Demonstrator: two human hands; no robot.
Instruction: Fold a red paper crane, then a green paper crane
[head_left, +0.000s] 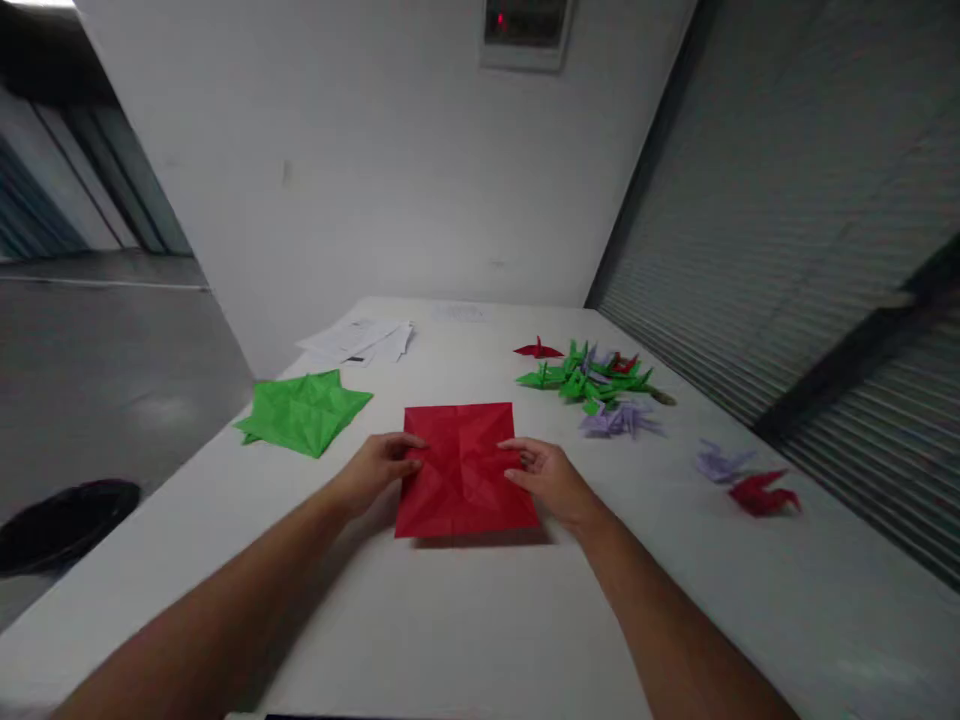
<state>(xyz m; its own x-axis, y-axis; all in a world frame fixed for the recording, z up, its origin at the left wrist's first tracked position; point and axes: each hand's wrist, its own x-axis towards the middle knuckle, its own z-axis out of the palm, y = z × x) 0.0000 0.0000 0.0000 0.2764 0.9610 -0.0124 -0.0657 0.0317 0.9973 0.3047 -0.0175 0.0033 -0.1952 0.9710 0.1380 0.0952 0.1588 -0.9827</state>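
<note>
A square sheet of red origami paper (463, 485) with crease lines is spread flat between my hands, its near edge slightly above the white table and casting a shadow. My left hand (379, 470) pinches its left edge, thumb and fingers closed on the paper. At the opposite edge, my right hand (546, 478) grips the sheet the same way. Several creased green paper sheets (304, 410) lie to the left, beyond my left hand.
Folded green paper cranes (577, 375) lie heaped at the right with purple cranes (622, 418). A red crane (763, 494) sits nearer. Printed papers (360, 340) lie at the back left of the white table (480, 640). A black bin (67, 525) stands on the floor at left.
</note>
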